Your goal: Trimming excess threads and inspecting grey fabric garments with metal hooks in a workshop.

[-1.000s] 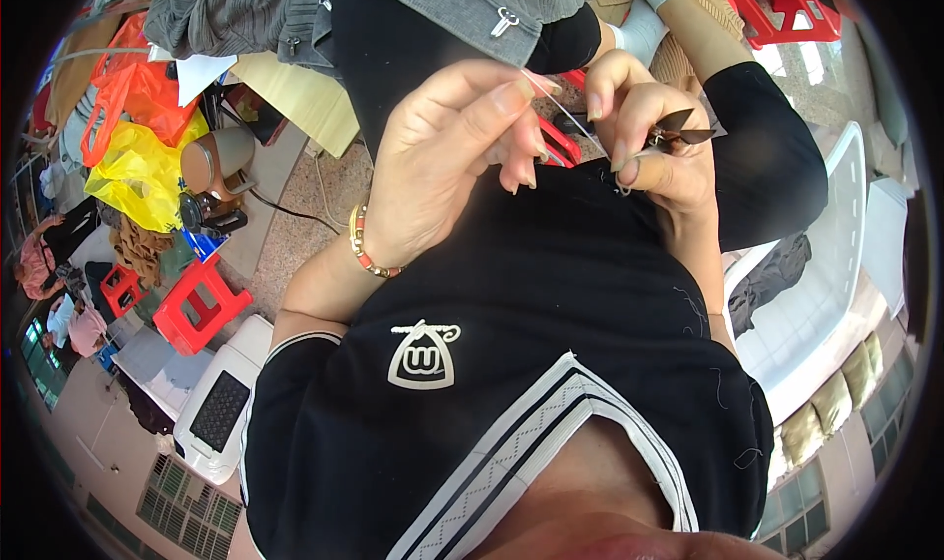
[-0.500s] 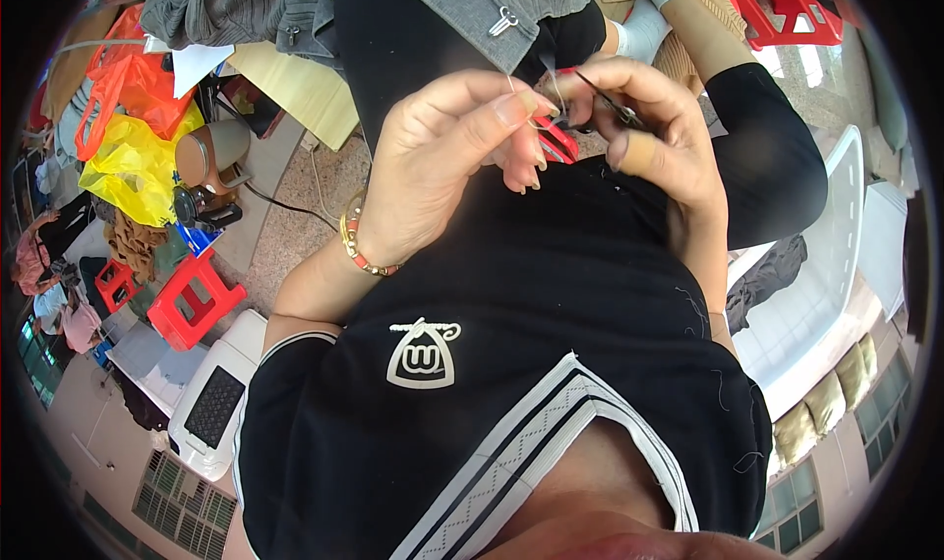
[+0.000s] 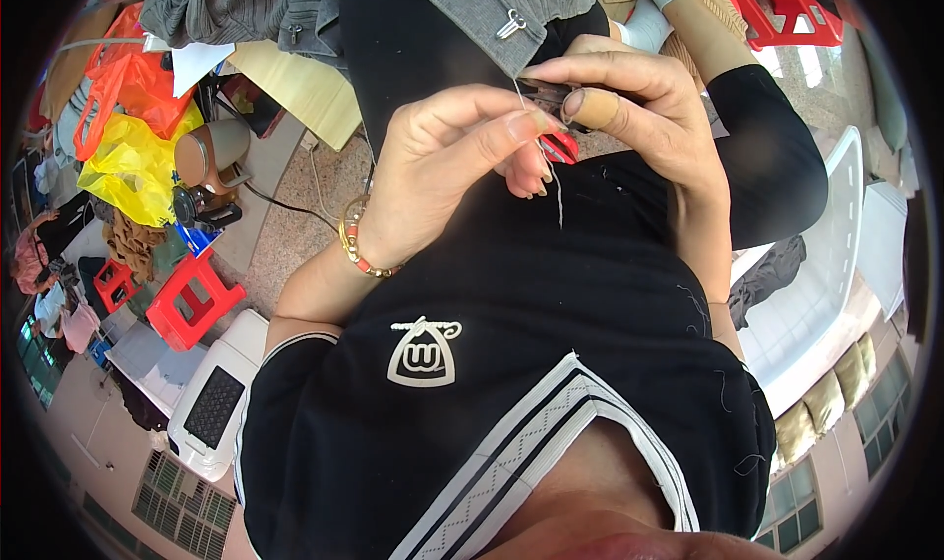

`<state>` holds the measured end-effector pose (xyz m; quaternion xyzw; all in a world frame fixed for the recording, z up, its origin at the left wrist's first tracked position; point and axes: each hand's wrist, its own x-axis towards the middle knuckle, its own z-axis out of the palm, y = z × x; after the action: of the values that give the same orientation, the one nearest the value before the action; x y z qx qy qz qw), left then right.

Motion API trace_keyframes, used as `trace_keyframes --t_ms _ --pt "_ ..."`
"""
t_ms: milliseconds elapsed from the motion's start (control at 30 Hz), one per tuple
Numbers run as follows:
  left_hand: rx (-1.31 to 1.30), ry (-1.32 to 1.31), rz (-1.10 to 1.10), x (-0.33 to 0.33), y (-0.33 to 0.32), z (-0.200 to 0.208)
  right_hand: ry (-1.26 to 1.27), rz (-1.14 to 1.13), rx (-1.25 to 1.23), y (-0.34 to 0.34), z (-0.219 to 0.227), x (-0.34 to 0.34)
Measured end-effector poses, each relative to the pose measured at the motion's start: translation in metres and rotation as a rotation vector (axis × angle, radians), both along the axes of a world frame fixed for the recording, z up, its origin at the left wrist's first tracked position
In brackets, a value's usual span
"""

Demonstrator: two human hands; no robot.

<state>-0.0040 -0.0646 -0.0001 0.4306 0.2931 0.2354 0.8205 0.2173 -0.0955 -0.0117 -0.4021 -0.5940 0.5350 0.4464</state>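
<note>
A pale thread (image 3: 558,191) runs down from the corner of a grey knitted garment (image 3: 472,0) with silver metal clasps (image 3: 511,24) on it. My left hand (image 3: 447,147) pinches this thread between thumb and forefinger, its other fingers curled. Close against it, my right hand (image 3: 649,113) is closed on small dark thread snips (image 3: 551,96), mostly covered by the fingers; tan tape wraps its thumb. The snips' tips lie beside the thread near the garment's corner. A small red object (image 3: 559,148), partly covered by my left fingers, shows below the hands; I cannot make out its kind.
Grey fabric covers my black-trousered lap. At the left are a yellow plastic bag (image 3: 133,167), an orange-red bag (image 3: 118,78), a brown rounded device (image 3: 211,154) with a cable, and a red stool (image 3: 192,299). A white tub-like container (image 3: 836,265) stands right; another red stool (image 3: 782,9) is top right.
My right hand has turned and moved left toward the garment's corner, its thumb closing over the snips. A loose thread end now hangs below my left fingers.
</note>
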Motion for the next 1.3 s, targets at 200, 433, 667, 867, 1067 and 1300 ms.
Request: trace_keyframes --t_ms 200,433,667,867,1067,1300 --pt "0.006 -0.013 0.003 0.0 -0.001 -0.001 -0.076 -0.02 0.126 0.005 0.0 -0.003" --pt "0.022 -0.004 -0.016 -0.001 0.0 -0.002 -0.101 -0.076 0.18 0.006 0.002 -0.005" --pt "0.031 0.007 -0.02 -0.001 0.0 0.0 -0.141 -0.083 0.238 0.007 0.005 -0.006" --pt "0.032 -0.008 -0.003 0.0 -0.001 -0.001 -0.284 -0.137 0.396 0.007 0.004 -0.006" --pt "0.054 -0.006 -0.064 -0.003 0.0 0.0 -0.333 -0.088 0.368 0.001 0.006 -0.004" --pt "0.911 0.239 -0.385 -0.009 0.024 0.019 -0.286 -0.206 0.263 -0.008 0.003 0.008"
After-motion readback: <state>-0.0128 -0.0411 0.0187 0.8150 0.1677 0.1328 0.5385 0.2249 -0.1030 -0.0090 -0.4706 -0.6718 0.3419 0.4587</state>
